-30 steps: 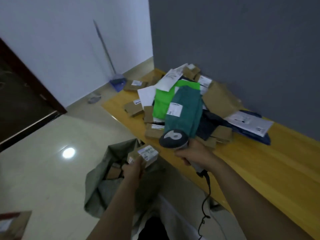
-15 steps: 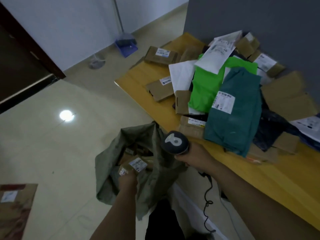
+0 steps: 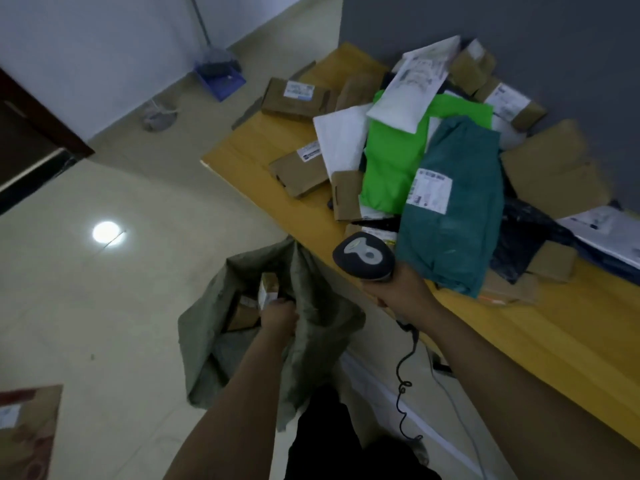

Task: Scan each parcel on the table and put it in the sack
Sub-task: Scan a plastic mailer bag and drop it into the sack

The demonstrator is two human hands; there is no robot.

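Left hand [image 3: 278, 312]: fingers hold small box [image 3: 268, 289] inside sack [image 3: 311, 327] mouth.
Right hand [image 3: 401, 289]: fingers grip scanner [image 3: 363, 258].

Two hands were counted: left hand [image 3: 278, 315], right hand [image 3: 401, 292]. One scanner [image 3: 363, 259], one sack [image 3: 311, 327], one table [image 3: 554, 323] were seen. Two boxes were made out in sack: upright box [image 3: 268, 289], lower box [image 3: 242, 311]. About ten brown boxes [image 3: 299, 173] were counted on table, some half buried. Six mailers were counted: green mailer [image 3: 391, 168], teal mailer [image 3: 457, 237], two white mailers [image 3: 343, 140], black mailer [image 3: 523, 237], pale mailer [image 3: 606, 233]. One floor box [image 3: 27, 431], one dustpan [image 3: 221, 81] were noted.
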